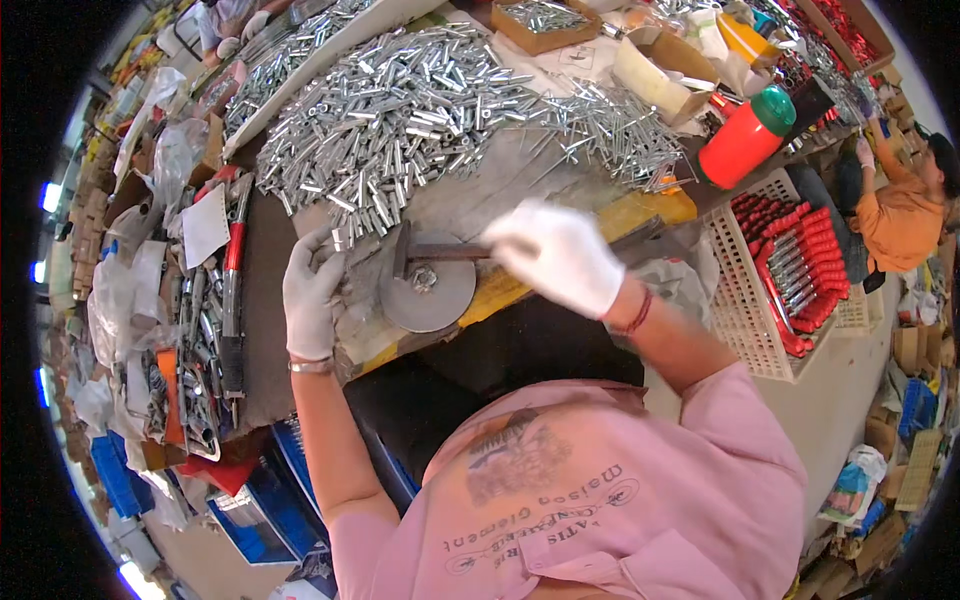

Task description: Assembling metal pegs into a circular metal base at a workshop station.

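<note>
My right hand (pixel 560 255), in a white glove, is closed around the handle of a hammer (pixel 448 252). The hammer's dark head lies over the left part of a round grey metal disc (pixel 445 300). A small shiny metal piece (pixel 424 279) sits at the disc's middle, just below the hammer. My left hand (pixel 313 290), also gloved, is left of the disc with curled fingers. Its fingertips are at a small silver metal sleeve (pixel 338 239) by the near edge of a big pile of such sleeves (pixel 390 125).
Thin metal pins (pixel 625 135) are heaped right of the sleeves. A red bottle (pixel 742 140) with a green lid stands at the bench's right. A white basket (pixel 740 300) holds red-handled tools. More tools (pixel 205 330) lie at left. A person in orange (pixel 900 215) is at far right.
</note>
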Demonstrator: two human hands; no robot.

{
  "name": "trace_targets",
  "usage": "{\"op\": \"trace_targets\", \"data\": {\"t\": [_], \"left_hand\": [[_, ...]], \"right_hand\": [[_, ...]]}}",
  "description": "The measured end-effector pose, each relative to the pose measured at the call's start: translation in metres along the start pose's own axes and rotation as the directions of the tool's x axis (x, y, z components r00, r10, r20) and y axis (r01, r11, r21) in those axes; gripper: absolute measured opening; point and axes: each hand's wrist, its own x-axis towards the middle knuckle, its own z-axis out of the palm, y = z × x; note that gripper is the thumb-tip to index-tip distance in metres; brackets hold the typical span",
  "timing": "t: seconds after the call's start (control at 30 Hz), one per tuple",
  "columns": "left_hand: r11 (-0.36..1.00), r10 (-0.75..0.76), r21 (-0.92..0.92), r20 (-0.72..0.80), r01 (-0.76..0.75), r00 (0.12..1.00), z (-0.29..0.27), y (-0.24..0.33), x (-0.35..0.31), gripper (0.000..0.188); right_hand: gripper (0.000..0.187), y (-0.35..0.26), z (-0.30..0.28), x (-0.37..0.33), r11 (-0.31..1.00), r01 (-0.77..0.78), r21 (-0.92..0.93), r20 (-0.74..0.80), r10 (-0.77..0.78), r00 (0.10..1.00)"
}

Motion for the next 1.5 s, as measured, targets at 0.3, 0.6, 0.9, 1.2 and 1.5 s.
{"op": "trace_targets", "data": {"t": [0.3,0.6,0.9,1.2,1.5], "left_hand": [[0.988,0.122,0.082,0.099,-0.131,0.988,0.044,0.013,-0.068,0.016],[0.803,0.359,0.532,-0.069,-0.27,0.931,0.052,-0.024,-0.103,0.01],[0.754,0.489,0.498,0.011,-0.429,0.872,0.037,-0.038,-0.091,0.006],[0.821,0.381,0.456,0.013,-0.345,0.925,0.041,-0.029,-0.086,0.011],[0.795,0.379,0.492,0.053,-0.355,0.924,0.041,-0.018,-0.084,0.012]], "right_hand": [[0.007,0.115,-0.013,0.044,0.635,0.166,-0.755,0.236,0.028,0.971],[0.022,-0.019,0.021,0.028,0.673,-0.428,0.604,0.237,0.361,0.902],[0.01,-0.039,0.03,0.013,0.997,-0.045,0.063,0.315,0.023,0.949],[0.009,-0.037,0.047,0.009,0.933,0.261,-0.247,0.214,-0.211,0.954],[0.005,-0.028,0.049,0.009,0.928,0.309,-0.209,0.25,-0.255,0.934]]}}
